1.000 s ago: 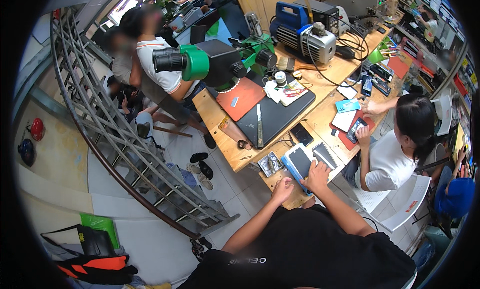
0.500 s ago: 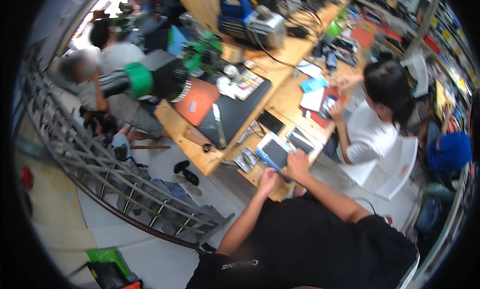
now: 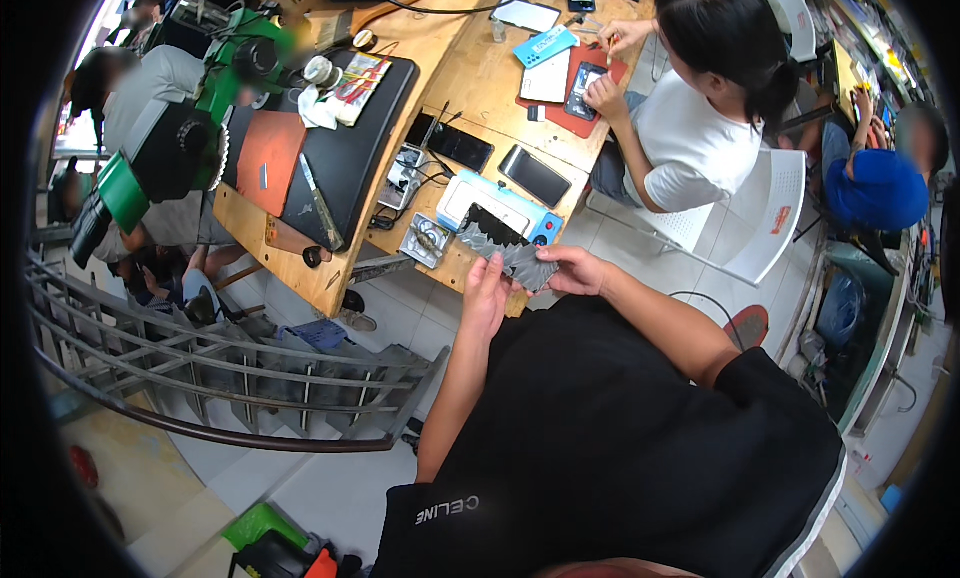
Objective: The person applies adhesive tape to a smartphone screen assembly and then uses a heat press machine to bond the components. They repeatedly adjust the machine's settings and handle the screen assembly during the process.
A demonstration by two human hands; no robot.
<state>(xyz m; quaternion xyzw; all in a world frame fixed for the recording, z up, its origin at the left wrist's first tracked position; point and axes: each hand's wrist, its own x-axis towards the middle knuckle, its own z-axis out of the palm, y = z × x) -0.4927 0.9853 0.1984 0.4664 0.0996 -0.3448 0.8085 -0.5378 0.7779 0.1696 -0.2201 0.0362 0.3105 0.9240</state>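
Note:
Close in front of me, over the near end of the bench, both hands grip a thin dark sheet with ragged, crumpled-looking silvery-grey edges. Its exact kind does not show. My left hand pinches the left side between thumb and fingers. On the right side, my right hand holds the edge, thumb on top. Just beyond the sheet lies a blue and white flat-topped device with a red button, partly covered by it. A small clear tray of metal parts sits left of my hands.
Two dark phones, one nearer and one farther, lie past the device. A green-and-black microscope overhangs the left bench, with a knife on a mat. At right a co-worker handles an opened phone. A railing curves at left.
The view has turned and steadied. My hands, earlier low at the blue and white device's near edge, now hold the ragged grey sheet between them. The co-worker still bends over the phone.

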